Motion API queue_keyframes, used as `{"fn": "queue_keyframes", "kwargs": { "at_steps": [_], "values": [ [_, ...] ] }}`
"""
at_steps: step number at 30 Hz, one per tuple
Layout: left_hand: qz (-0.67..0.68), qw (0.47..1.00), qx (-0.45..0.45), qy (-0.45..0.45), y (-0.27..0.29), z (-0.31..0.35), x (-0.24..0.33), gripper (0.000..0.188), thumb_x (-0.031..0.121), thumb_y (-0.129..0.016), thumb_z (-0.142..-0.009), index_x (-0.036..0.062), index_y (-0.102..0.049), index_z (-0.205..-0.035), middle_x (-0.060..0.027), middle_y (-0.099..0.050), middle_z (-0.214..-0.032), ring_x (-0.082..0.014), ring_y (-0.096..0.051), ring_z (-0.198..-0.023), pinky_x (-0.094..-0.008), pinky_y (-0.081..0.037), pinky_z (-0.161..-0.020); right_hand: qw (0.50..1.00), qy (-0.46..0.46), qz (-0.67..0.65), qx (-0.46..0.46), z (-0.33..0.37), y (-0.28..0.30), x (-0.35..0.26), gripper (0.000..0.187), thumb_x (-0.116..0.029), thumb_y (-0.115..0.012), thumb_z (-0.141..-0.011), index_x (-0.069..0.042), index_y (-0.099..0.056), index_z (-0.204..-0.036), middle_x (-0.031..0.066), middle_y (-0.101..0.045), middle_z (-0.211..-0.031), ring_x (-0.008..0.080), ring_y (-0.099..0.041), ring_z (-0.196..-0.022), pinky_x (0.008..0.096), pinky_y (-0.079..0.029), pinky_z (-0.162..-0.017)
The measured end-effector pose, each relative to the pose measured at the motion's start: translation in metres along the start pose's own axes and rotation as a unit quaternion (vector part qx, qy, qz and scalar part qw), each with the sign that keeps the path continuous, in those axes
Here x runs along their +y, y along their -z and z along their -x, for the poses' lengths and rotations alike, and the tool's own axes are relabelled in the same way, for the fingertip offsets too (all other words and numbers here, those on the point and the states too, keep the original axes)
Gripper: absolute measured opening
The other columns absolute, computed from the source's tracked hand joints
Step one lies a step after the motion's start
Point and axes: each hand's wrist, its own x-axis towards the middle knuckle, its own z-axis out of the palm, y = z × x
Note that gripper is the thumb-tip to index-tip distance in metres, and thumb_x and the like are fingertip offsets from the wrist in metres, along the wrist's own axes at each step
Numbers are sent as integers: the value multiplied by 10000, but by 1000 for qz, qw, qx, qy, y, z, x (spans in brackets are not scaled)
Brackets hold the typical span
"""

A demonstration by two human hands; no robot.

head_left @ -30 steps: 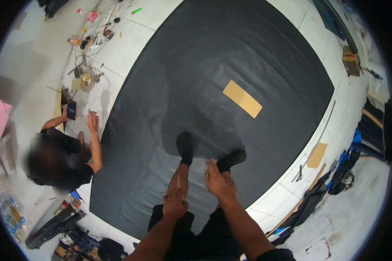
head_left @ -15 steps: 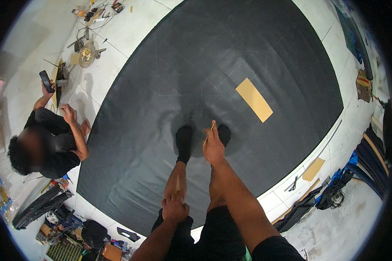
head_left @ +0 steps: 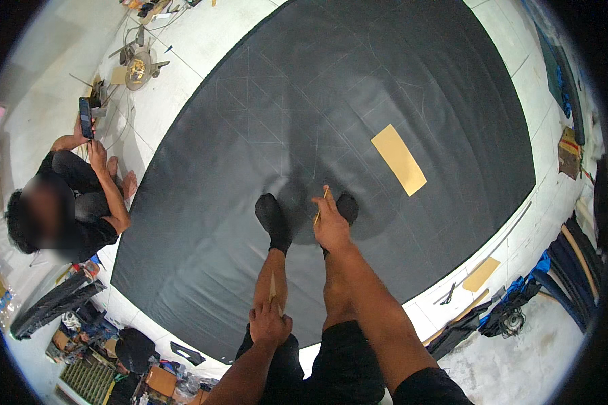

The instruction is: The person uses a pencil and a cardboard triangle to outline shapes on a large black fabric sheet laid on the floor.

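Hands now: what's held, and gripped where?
The right hand pinches a thin tan stick near its lower end, the tip pointing up over the black fabric sheet. The left hand rests on the knee; any hold there cannot be told.

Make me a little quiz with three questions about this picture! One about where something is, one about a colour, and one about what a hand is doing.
1. Where does the tan rectangle lie?
A. on the black sheet
B. on the white floor
C. in a hand

2. What colour are the socks of the standing person?
A. white
B. black
C. red

3. What is the right hand doing?
A. hanging free with nothing in it
B. holding a phone
C. holding a thin pale stick

Answers:
1 A, the black sheet shows all round the rectangle.
2 B, both feet are dark like the sheet.
3 C, the stick pokes out past the fingers, while the left hand rests on the thigh.
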Motion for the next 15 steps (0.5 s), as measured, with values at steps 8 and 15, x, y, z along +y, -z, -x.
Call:
{"fn": "queue_keyframes", "kwargs": {
  "at_steps": [8, 15],
  "values": [
    [-4, 1000, 25, 1, -1, -2, 2, 654, 340, -579, -893, 61, -460, -1473, -199, -549, -1405, -373, -462, -1380, -567, -326, -1163, 998, 50, -7, -45, 6, -22, -28, 456, -53, -594, -961, -157, -499, -1395, 180, -256, -1677, 382, -590, -1299, 469, -557, -984],
    [8, 1000, 25, 2, 0, -2, -1, 636, 323, -594, -881, 86, -469, -1458, -184, -557, -1374, -364, -489, -1339, -565, -346, -1138, 997, 46, -12, -69, 5, -27, -59, 483, -67, -584, -958, -139, -487, -1426, 151, -235, -1689, 414, -589, -1283, 504, -556, -987]
  ]
}}
